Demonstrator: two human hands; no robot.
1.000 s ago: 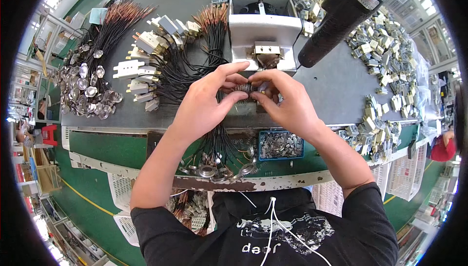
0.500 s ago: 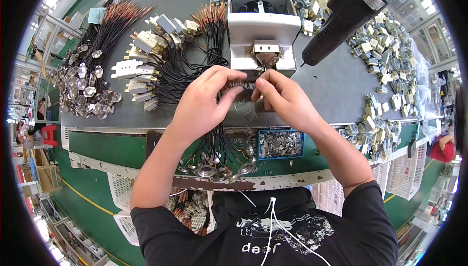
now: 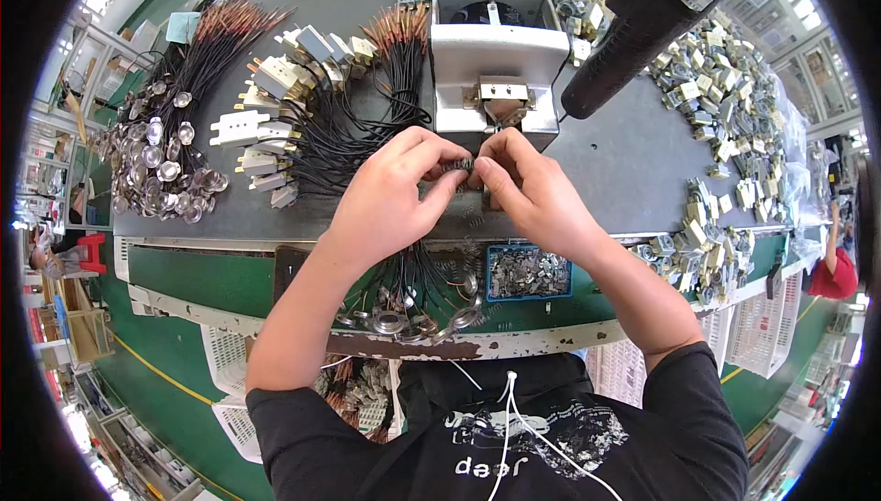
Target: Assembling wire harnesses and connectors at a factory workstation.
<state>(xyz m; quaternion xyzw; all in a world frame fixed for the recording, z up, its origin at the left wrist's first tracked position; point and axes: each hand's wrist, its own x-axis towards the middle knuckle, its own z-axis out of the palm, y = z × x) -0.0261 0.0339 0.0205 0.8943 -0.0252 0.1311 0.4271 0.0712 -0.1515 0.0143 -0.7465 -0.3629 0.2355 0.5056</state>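
Observation:
My left hand (image 3: 385, 191) pinches a small dark coil spring (image 3: 456, 166) between thumb and fingers. Close against its right end, my right hand (image 3: 540, 196) has thumb and forefinger pressed together; what they hold, if anything, is too small to make out. Both hands are just in front of a grey-white bench machine (image 3: 498, 51), below its metal chute (image 3: 504, 97). Black wires with round metal-ended parts (image 3: 390, 322) hang below my left hand at the table's near edge. A few loose springs (image 3: 473, 249) lie near them.
Beside the machine hangs a black electric screwdriver (image 3: 633, 38). A blue tray (image 3: 529, 297) of small metal pieces stands at the near edge. Cream and grey blocks (image 3: 725, 106) are heaped at right. At left lie wired white plugs (image 3: 243, 129) and a black wire bundle (image 3: 184, 70).
My hands have drawn together, and the spring, stretched and blurred before, is now compact in my left fingers. The hanging screwdriver has shifted slightly left. A person at far right has moved.

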